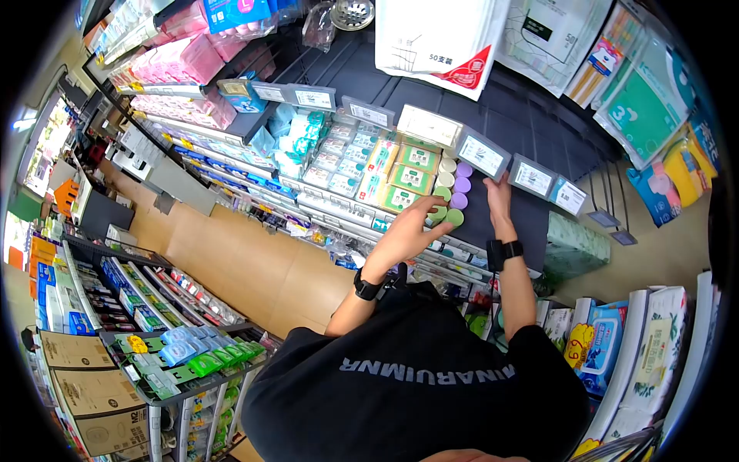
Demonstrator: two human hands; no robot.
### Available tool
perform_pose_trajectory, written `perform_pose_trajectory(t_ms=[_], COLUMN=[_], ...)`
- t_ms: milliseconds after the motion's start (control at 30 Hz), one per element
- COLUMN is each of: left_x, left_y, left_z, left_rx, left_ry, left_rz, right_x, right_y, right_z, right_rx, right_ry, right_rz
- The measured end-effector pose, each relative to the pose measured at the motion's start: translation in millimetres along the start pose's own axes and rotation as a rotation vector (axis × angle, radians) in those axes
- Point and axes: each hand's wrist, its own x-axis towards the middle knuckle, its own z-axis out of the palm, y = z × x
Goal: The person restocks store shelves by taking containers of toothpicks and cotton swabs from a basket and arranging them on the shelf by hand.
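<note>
My left hand [409,233] is over the shelf's near edge, fingers spread, touching or just above round green lids [454,218]. A column of purple lids [459,185] stands beside the green ones. To their right my right hand [499,202] reaches over the dark shelf [479,217], its fingertips by the lower edge of a price tag [483,155]; its fingers look extended and nothing shows in them. Left of the lids lie green and yellow packs [410,178], then orange and white packs [378,165] and small pale blue packs [349,169].
White bags [435,38] hang above the shelf. More price tags [532,176] line its back edge, with metal hooks [606,219] at the right. Pink packs [181,61] fill shelves at upper left. A lower rack [185,398] and cardboard boxes [92,393] stand at lower left.
</note>
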Motion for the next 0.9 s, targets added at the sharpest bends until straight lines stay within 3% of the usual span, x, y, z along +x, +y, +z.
perform_pose_trajectory(t_ms=[100, 167, 267, 633, 900], left_x=[-14, -26, -48, -145, -223], left_y=[17, 22, 22, 44, 52], left_z=[-3, -1, 8, 36, 45], left_rx=[-0.052, -0.094, -0.111, -0.228, -0.366], left_ry=[0.022, 0.026, 0.011, -0.002, 0.033], left_rz=[-0.004, -0.031, -0.009, -0.063, -0.095], right_x=[-33, -66, -120, -285, -383], right_y=[-2, -23, -50, -97, -109], right_z=[-7, -10, -17, -47, -50], right_rx=[0.213, 0.202, 0.132, 0.171, 0.253], right_ry=[-0.023, -0.020, -0.212, -0.207, -0.335], right_rz=[-0.070, -0.096, -0.191, -0.139, -0.138])
